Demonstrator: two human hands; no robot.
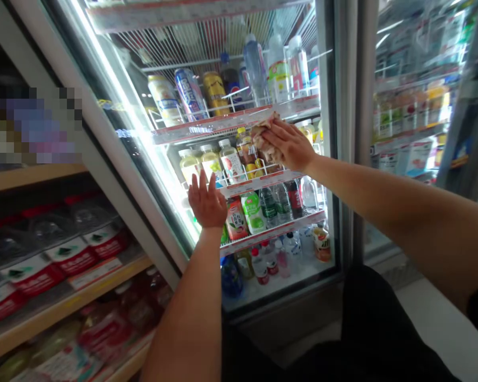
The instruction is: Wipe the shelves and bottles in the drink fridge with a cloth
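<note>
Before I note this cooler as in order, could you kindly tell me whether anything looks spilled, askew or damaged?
Nothing clearly stands out: the drinks stand in rows in the glass-door refrigerator, with no spill visible. The right hand holds a crumpled cloth at its front. The slanting shelves seem due to the camera's tilt.

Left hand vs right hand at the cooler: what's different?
The left hand holds nothing; the right hand covers a crumpled cloth.
The left hand's fingers are spread and point mostly up in the picture; the right hand's lie closer together and point up-left.
The left hand sits lower in the picture than the right.
Shared: both are bare, backs toward the camera, at the glass door.
</note>
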